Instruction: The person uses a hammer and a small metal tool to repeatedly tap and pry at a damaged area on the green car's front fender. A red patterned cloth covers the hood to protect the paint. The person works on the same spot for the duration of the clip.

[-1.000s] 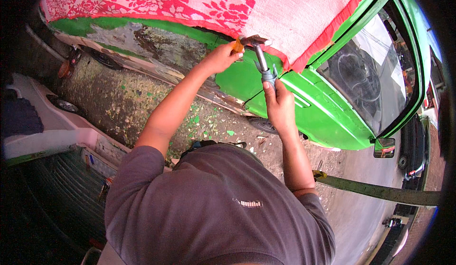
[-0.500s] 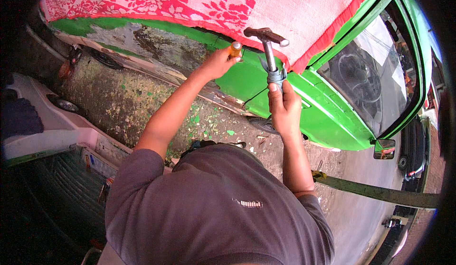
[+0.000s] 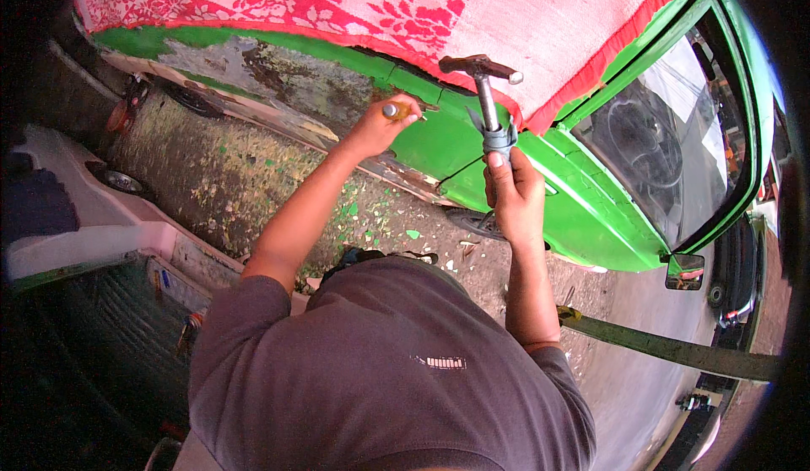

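Floor [image 3: 211,175] is looking rough, all mottled brown and grey, with green flakes [image 3: 413,235] lying scattered around. A pale pickup [image 3: 110,239] is sitting off left, its ribbed bed [image 3: 101,336] fading into shade. Over right, smoother grey pavement [image 3: 629,387] is catching more light, a long beam [image 3: 675,350] is stretching across, and a dark car [image 3: 732,260] is standing near the edge.

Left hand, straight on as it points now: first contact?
Likely the vehicle's green side panel, just ahead of the left hand and its orange-handled tool; this view leaves the remaining gap unclear.
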Tool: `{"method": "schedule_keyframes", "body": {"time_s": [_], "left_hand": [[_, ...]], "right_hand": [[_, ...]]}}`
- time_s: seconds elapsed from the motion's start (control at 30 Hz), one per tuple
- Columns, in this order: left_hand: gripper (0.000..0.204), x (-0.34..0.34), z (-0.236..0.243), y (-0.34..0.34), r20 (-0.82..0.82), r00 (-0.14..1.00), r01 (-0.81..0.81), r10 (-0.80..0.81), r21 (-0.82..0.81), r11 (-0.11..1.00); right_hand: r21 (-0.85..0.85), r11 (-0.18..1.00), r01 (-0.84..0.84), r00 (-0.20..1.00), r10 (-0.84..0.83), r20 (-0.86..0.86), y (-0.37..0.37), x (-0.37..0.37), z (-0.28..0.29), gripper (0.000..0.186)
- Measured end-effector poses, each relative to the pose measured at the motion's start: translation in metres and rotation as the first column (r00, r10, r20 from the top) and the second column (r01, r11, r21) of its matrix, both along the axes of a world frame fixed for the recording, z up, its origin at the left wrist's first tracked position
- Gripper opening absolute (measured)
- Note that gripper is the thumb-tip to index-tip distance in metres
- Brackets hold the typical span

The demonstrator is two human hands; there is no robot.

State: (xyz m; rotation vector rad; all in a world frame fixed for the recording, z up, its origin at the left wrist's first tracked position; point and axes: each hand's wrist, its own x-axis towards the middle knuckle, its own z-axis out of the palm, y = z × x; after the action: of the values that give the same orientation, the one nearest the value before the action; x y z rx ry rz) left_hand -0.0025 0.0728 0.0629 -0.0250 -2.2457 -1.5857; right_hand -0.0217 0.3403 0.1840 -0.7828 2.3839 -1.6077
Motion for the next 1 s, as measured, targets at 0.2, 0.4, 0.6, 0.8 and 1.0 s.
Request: {"method": "schedule_keyframes", "body": {"time_s": [0.2, 0.4, 0.6, 0.8, 1.0], "left_hand": [[0.008, -0.005, 0.001, -0.004, -0.008, 0.999, 0.035, -0.036, -0.077, 0.996], [0.008, -0.012, -0.005, -0.006, -0.010, 0.999, 0.049, -0.049, -0.052, 0.997], [0.007, -0.012, -0.004, -0.009, 0.019, 0.997, 0.076, -0.075, -0.005, 0.997], [0.007, -0.006, 0.006, -0.003, 0.000, 0.998, 0.064, -0.064, -0.024, 0.998], [0.007, -0.008, 0.002, -0.002, 0.008, 0.998, 0.060, -0.060, -0.054, 0.997]], "right_hand": [[-0.023, 1.000, 0.012, 0.998, -0.010, 0.061, 0.001, 0.000, -0.005, 0.036], [-0.008, 1.000, 0.015, 0.998, -0.015, 0.058, 0.006, 0.005, -0.013, 0.036], [0.001, 1.000, 0.016, 0.988, -0.016, 0.155, 0.019, 0.005, -0.030, 0.027], [-0.071, 0.996, 0.050, 0.982, -0.036, 0.187, 0.020, 0.011, -0.020, 0.035], [-0.070, 0.997, 0.025, 0.988, -0.013, 0.156, 0.024, 0.009, -0.020, 0.033]]}}
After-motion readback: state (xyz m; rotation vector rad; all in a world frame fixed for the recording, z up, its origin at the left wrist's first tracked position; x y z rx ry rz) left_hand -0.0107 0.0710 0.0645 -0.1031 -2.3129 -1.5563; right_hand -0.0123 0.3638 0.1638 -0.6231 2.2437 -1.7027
